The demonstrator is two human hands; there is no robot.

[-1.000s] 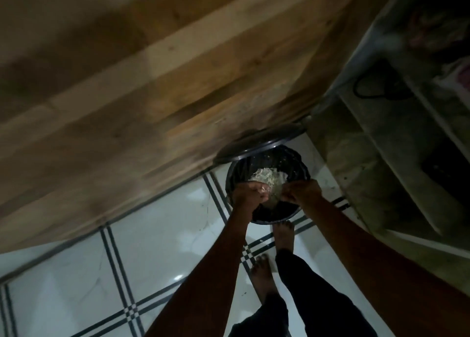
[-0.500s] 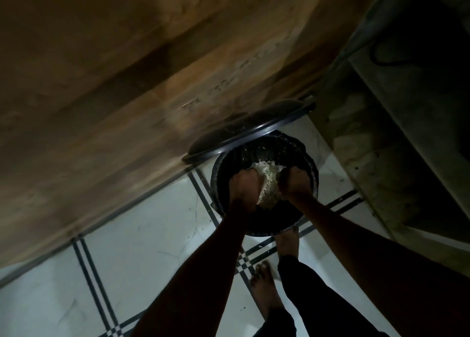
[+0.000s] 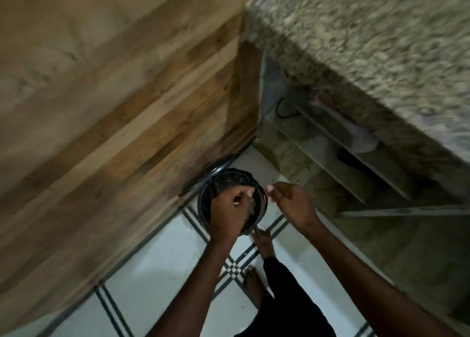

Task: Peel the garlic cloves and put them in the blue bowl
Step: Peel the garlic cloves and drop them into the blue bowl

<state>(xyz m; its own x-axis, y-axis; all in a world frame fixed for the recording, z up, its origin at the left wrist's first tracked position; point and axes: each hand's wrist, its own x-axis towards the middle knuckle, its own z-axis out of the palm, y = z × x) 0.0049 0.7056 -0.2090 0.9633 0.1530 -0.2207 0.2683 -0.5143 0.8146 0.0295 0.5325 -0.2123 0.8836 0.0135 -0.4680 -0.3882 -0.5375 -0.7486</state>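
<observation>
Holding left hand point(image 3: 229, 209) over the mouth of the bin point(image 3: 226, 181), fingers curled downward; not managing to tell whether gripping anything. Holding right hand point(image 3: 292, 202) just right of the bin rim, fingers loosely curled, grasping nothing visible.

Facing a wooden cabinet point(image 3: 114, 107) filling the left side. Noting a speckled stone counter point(image 3: 368, 44) at upper right, blurred. Standing on a white tiled floor point(image 3: 157, 273) with dark double stripes. Seeing open shelves point(image 3: 356, 163) under the counter, contents too dim to name. Recording the black bin sitting at the cabinet foot, its lid point(image 3: 211, 170) tipped up against the wood. Logging bare feet: front foot point(image 3: 264, 242) with toes at the bin base, other foot point(image 3: 254, 286) behind.

Spotting pale greyish scraps point(image 3: 251, 207) under the left fingertips, inside the bin; possibly garlic skin, unconfirmed. Not locating cloves or blue bowl from this view.
</observation>
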